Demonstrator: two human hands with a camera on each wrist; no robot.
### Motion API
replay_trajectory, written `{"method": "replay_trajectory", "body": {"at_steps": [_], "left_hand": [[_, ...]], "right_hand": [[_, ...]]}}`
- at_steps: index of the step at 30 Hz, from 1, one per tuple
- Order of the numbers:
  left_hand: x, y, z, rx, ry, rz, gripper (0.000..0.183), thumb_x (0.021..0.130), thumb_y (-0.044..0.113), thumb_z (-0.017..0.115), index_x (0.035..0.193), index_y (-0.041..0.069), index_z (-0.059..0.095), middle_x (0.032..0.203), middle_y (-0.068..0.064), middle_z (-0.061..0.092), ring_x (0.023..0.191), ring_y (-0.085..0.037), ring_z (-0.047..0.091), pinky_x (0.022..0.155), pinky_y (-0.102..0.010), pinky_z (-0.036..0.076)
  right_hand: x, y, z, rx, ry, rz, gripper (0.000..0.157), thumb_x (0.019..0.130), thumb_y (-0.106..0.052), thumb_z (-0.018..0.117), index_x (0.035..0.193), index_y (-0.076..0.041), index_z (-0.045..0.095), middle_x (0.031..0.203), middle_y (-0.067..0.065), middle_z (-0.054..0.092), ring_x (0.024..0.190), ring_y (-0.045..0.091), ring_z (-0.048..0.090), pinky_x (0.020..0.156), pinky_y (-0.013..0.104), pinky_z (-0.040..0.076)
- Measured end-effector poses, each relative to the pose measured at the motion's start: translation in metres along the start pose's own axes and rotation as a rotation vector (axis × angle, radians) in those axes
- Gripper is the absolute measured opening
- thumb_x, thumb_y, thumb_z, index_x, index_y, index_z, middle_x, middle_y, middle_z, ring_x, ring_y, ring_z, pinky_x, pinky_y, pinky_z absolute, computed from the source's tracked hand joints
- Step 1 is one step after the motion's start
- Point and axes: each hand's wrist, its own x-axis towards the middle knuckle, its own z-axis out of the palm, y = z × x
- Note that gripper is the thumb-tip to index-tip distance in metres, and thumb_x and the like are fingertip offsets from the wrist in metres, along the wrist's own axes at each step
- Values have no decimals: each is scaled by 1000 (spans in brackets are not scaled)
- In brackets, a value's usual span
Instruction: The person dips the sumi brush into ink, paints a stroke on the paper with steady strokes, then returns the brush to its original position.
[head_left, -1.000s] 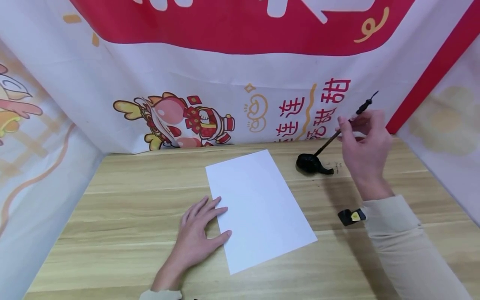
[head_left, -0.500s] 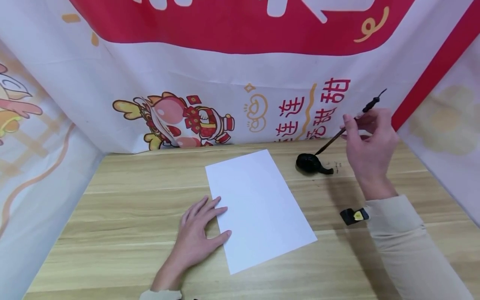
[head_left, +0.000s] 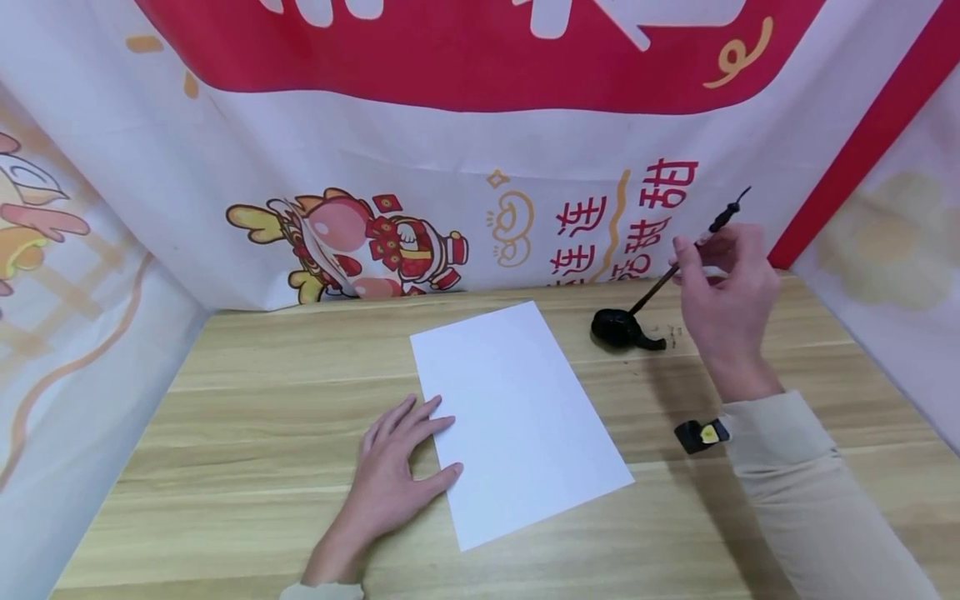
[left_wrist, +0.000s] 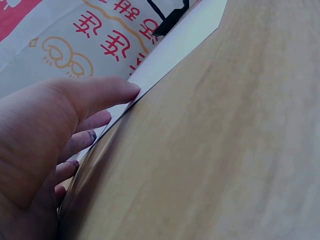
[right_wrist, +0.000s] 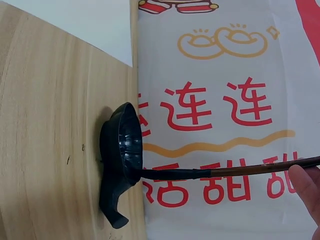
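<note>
The right hand pinches a calligraphy brush partway up its shaft, thumb against the wood, the brush's upper end rising past the fingers. With 12 o'clock pointing away from the person, the brush slants from about 1:30 at that upper end down to about 7:30 at its hairs. Those hairs meet the rim of a black, ladle-shaped ink dish lying near 9 o'clock from this hand; whether the tip dips inside, I cannot tell. The dish's stubby handle points between 3 and 4 o'clock. From the dish, a blank white sheet of paper lies toward 7:30 on the desk, its long axis running roughly 11 to 5. The left hand, nearer the sheet, rests spread fingers on its 9 o'clock edge, gripping nothing; the right is nearer the dish.
</note>
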Motion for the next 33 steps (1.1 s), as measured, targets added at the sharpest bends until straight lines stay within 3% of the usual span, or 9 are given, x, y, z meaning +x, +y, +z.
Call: {"method": "replay_trajectory", "body": {"at_steps": [9,20,33], "left_hand": [[0,1,-1,-7,8,7,60,85,37,88,141,23,71,167,0,52,161,-40,33,127,-71,15],[-1,0,1,-11,6,-1,61,84,38,89,141,24,71,167,0,52,161,-40,33,127,-72,15],[0,2,0,-6,7,9,60,85,37,88,141,23,71,167,0,52,161,-41,34,126,-72,16]], "right_hand": [[5,-5,-7,-4,28,-40,47,107,-35,68,124,9,61,113,18,76,93,-25,58,75,1,47],[-3,0,1,-7,-16,-41,35,104,-24,73,123,3,61,113,18,77,93,-29,54,76,-1,44],[3,-8,-5,26,20,-93,42,105,-30,71,119,9,61,111,19,78,93,-25,59,76,1,47]]}}
